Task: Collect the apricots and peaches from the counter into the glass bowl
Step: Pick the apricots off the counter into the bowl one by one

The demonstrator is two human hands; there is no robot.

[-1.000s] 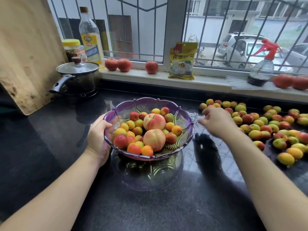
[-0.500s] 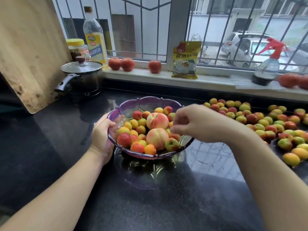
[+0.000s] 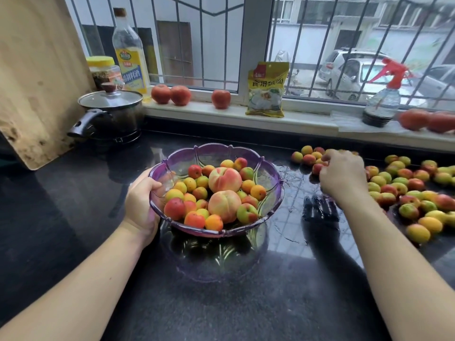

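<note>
The purple glass bowl (image 3: 277, 190) stands mid-counter, holding two large peaches (image 3: 225, 179) and several small apricots (image 3: 194, 184). My left hand (image 3: 140, 200) grips the bowl's left rim, thumb inside. A spread of loose apricots (image 3: 403, 190) covers the black counter to the right. My right hand (image 3: 342, 175) sits on the near-left end of that spread, its fingers curled down around a reddish apricot (image 3: 317, 168). Part of that apricot is hidden under the fingers.
A lidded pot (image 3: 110, 114) and a leaning wooden board (image 3: 37, 82) stand at the back left. On the windowsill are an oil bottle (image 3: 129, 52), a jar (image 3: 104, 70), a yellow packet (image 3: 267, 89), a spray bottle (image 3: 384, 99) and red round fruits (image 3: 171, 94).
My right hand was over the bowl half a second ago and has swung back right onto the loose apricots. My left hand has stayed on the bowl's rim.
</note>
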